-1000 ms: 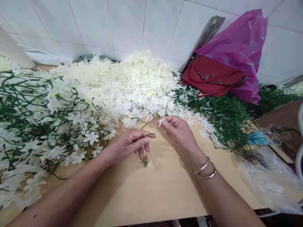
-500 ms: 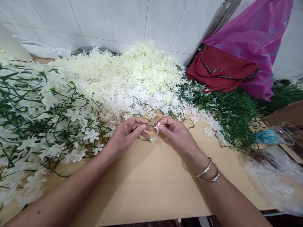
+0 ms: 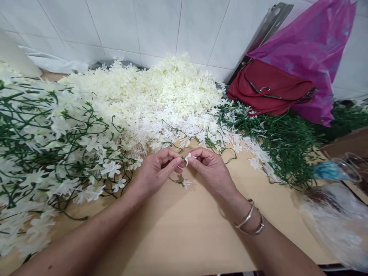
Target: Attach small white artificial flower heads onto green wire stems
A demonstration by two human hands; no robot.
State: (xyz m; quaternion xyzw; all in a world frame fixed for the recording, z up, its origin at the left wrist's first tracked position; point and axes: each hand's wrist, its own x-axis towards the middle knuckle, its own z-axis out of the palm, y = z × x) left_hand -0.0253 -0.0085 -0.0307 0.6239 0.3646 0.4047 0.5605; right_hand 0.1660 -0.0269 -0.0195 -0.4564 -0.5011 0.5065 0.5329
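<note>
Above the middle of the table, my left hand [image 3: 159, 168] pinches a thin green artificial stem between thumb and forefinger. A branch of that stem hangs below the fingers and ends in a small white piece [image 3: 186, 183]. Between the fingertips of my right hand [image 3: 209, 166] is a small white artificial flower [image 3: 188, 158]. The stem's tip and the flower meet between both hands; whether they are joined is too small to tell.
Cream-white flowers [image 3: 172, 88] are heaped at the back. Finished-looking white sprays with green stems [image 3: 57, 145] lie left. Green stems [image 3: 293, 145] sit right, by a red handbag [image 3: 270, 86], a purple plastic bag [image 3: 313, 50] and a clear plastic bag [image 3: 339, 222].
My hands have drawn closer, bringing the white flower and the green stem's tip together. Both hands sit slightly lower in view.
</note>
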